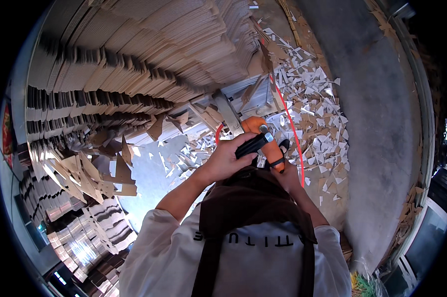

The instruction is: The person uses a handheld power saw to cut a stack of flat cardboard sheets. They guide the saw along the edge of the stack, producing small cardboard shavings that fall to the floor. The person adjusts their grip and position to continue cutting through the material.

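In front of my apron, my left hand [227,157] is closed round a black handle [251,146] that ends in a shiny metal fitting. An orange-bodied tool [272,151] bends past this fitting. At its lower end my right hand [289,176] is closed, its fingers partly hidden behind the tool and my apron. A black loop or strap [284,146] sits beside the orange body. From the far side a red hose [289,115] runs down towards my right hand; where it joins is hidden.
Tall stacks of cut cardboard sheets [134,44] fill the left and far side. Loose cardboard scraps [117,173] hang from the left stack. White and brown offcuts [312,104] litter the floor beyond my hands. A grey floor strip [377,123] runs along the right.
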Demonstrator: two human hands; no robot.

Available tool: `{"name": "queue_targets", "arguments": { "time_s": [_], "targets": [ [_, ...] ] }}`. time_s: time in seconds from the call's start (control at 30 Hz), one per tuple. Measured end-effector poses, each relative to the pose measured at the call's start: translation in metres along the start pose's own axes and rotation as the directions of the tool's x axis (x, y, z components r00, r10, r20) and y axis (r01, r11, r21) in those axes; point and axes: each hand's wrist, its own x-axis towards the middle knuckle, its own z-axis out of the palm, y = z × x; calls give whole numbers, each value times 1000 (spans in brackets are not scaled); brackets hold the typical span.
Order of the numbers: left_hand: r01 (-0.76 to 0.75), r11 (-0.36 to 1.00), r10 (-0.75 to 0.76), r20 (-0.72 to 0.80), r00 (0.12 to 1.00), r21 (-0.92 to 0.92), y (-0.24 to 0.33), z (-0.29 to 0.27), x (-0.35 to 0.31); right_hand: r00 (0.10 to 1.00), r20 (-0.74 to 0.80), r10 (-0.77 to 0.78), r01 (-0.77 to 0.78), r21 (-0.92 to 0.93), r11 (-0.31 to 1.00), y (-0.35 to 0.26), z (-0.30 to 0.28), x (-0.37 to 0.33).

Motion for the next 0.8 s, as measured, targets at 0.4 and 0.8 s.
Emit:
{"name": "queue_targets", "arguments": {
  "time_s": [0.4,0.8],
  "targets": [
    [-4,1000,3,-27,1000,-21,-1,-5,-3,999,-29,13,-13,0,1000,-5,12,13],
    [-30,1000,30,33,999,3,-18,-4,1,998,-63,21,-17,70,997,10,31,7]
  ]
}}
